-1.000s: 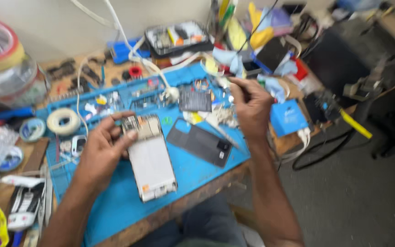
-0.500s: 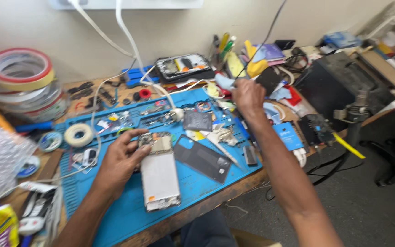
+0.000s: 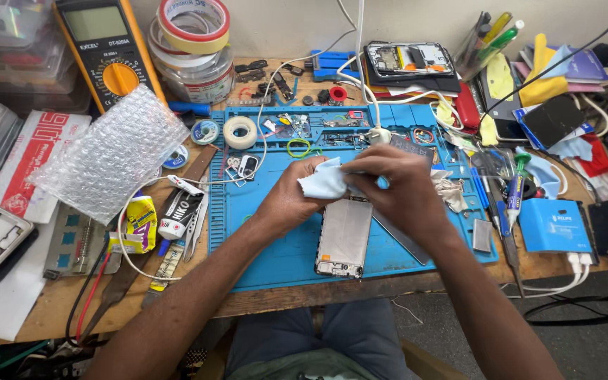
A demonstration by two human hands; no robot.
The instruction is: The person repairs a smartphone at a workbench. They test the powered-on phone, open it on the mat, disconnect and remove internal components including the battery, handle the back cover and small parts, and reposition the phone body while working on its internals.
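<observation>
Head view: the left hand [image 3: 291, 200] and right hand [image 3: 397, 191] both pinch a light blue cloth [image 3: 324, 180], bunched between the fingers over the top end of an opened phone [image 3: 345, 236], which lies flat on the blue mat [image 3: 262, 246] covering the cluttered surface [image 3: 29, 309].

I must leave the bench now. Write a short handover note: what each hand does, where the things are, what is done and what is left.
Left hand: holds a light blue cloth above the blue mat.
Right hand: pinches the same cloth from the other side.
Things: the opened phone frame lies flat on the mat, right under both hands; a dark panel lies beside it, partly hidden.
Done: the phone is opened and the cloth is in hand.
Left: wiping is apparently in progress; nothing is reassembled yet.
</observation>
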